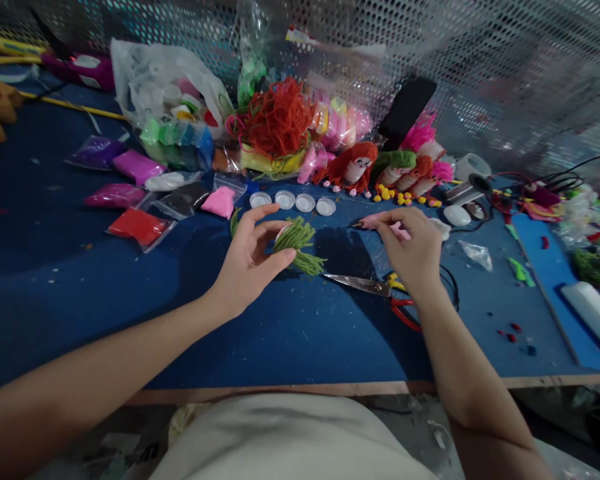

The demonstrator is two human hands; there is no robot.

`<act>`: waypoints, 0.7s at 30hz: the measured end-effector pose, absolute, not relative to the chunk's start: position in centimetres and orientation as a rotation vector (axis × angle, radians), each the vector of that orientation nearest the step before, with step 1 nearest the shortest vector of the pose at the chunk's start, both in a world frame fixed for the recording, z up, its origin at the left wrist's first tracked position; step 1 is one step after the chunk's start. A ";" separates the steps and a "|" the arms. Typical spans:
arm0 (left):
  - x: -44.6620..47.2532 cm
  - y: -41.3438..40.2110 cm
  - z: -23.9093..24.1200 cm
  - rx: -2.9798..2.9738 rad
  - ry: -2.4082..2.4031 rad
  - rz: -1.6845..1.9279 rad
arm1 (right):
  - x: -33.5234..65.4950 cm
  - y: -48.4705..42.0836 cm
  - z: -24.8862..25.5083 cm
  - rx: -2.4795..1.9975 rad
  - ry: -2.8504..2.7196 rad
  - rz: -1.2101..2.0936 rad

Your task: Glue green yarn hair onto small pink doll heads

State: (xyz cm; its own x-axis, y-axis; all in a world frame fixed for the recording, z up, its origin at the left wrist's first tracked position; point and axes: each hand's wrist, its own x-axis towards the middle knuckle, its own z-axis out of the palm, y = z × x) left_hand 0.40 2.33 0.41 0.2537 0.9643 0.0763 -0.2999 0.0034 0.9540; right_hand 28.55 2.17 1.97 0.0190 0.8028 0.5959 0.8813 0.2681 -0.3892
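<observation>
My left hand (247, 257) pinches a small doll head covered in green yarn (297, 243), holding it just above the blue table (80, 287). My right hand (413, 247) is closed round a pink glue gun (380, 223) whose dark tip points left toward the yarn. Scissors (365, 285) with red and yellow handles lie on the table between the hands, just below the right wrist.
Finished yarn-haired dolls (353, 167) lie at the back beside a heap of red yarn (277, 120). Several white lids (295, 200) stand in a row. Bags of coloured clay (137, 227) fill the left. Perforated foil sheeting backs the table. A blue foam sheet (555, 280) lies right.
</observation>
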 end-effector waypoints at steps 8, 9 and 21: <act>0.5 2.4 0.3 1.151 0.819 1.201 | 32.9 2.4 2.2 -1.752 -1.804 -0.316; 0.5 2.4 0.2 1.155 0.818 1.203 | 33.3 2.3 2.1 -1.786 -1.810 -0.314; 0.1 2.6 -0.3 1.282 0.836 1.172 | 33.1 1.3 2.5 -2.267 -1.982 0.064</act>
